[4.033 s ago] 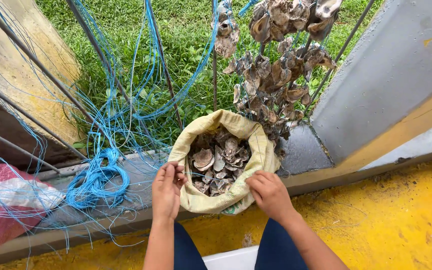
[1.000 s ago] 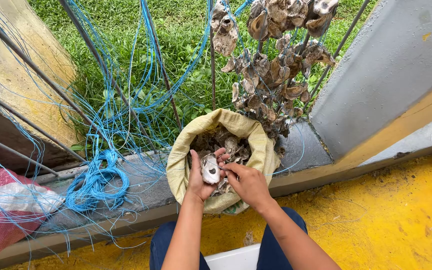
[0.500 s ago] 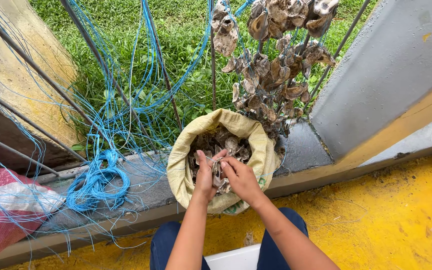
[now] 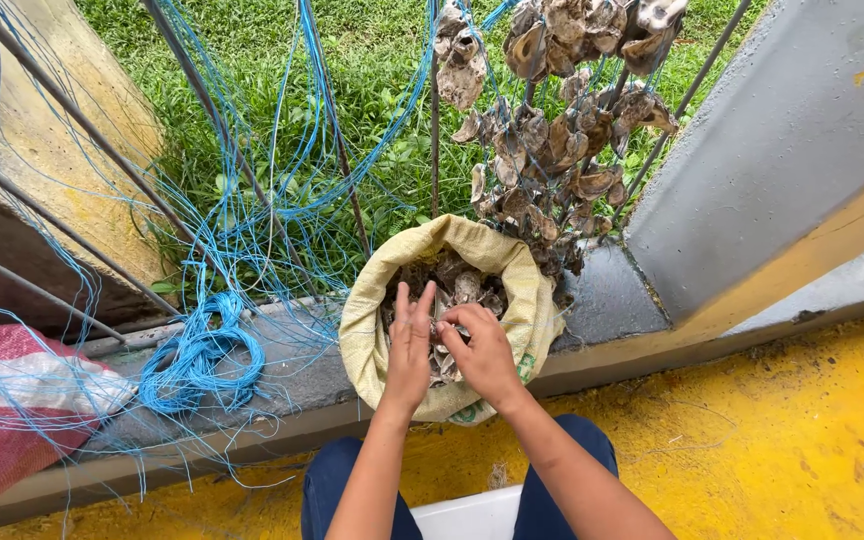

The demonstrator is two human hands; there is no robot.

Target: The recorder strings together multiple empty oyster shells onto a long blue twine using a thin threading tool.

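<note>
My left hand point(image 4: 409, 350) and my right hand point(image 4: 484, 352) meet over the open mouth of a tan woven sack point(image 4: 367, 315) standing on a concrete ledge. The sack is full of grey-brown oyster shells point(image 4: 459, 285). Between my hands is one small oyster shell point(image 4: 439, 330), mostly hidden. My right fingers pinch it, and my left hand holds it with the fingers pointing up. Thin blue twine seems to run by my fingers, but I cannot tell whether it is threaded through the shell.
Strings of oyster shells point(image 4: 552, 140) hang from metal rods behind the sack. A coil of blue twine point(image 4: 202, 355) lies on the ledge to the left, loose strands spreading over a red-and-white bag point(image 4: 2, 420). A grey concrete post point(image 4: 772, 150) rises at right. A white container point(image 4: 472, 515) sits between my knees.
Four seconds ago my hands gripped the sack's rim. Since then they picked a shell out and brought it together between them. In the last half second my left fingers have straightened upward.
</note>
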